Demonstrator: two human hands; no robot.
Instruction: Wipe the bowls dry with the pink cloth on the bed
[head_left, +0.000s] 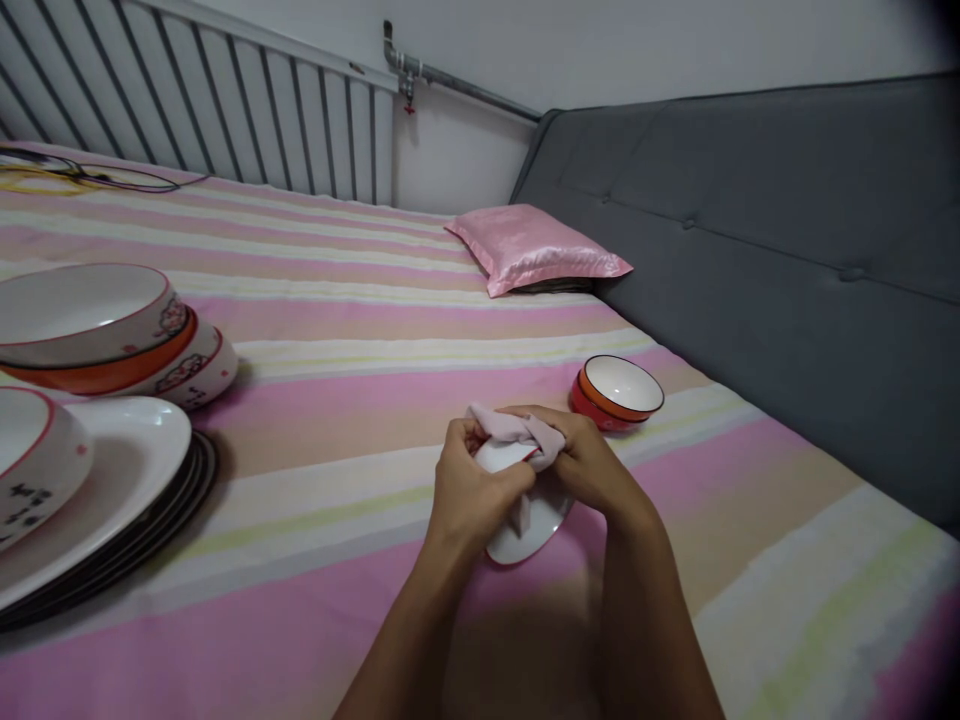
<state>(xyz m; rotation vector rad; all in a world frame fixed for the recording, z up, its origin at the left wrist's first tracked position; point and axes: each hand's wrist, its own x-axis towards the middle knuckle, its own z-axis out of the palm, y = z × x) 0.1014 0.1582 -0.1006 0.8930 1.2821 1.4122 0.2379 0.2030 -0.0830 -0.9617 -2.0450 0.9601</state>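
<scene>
My left hand [474, 495] is closed on a small white dish with a red rim [501, 456], its thumb lying across the near side. A pale pink cloth [514, 427] is bunched over the dish's far edge, and the fingers of my right hand [589, 458] are wrapped round it. My fingers and the cloth cover most of the dish, so its full shape is hidden. Directly beneath my hands lies another white dish with a red rim [523, 542], partly covered. Just beyond my right hand stands a short stack of small bowls [621, 388], white inside, orange and red outside.
At left are stacked large patterned bowls [82, 310] and a pile of oval plates [142, 440] with another bowl [37, 460] on top. Behind lie a pink pillow [536, 245], a grey headboard [750, 200], a radiator [225, 100] and cables [82, 175]. A striped sheet [315, 640] covers the bed.
</scene>
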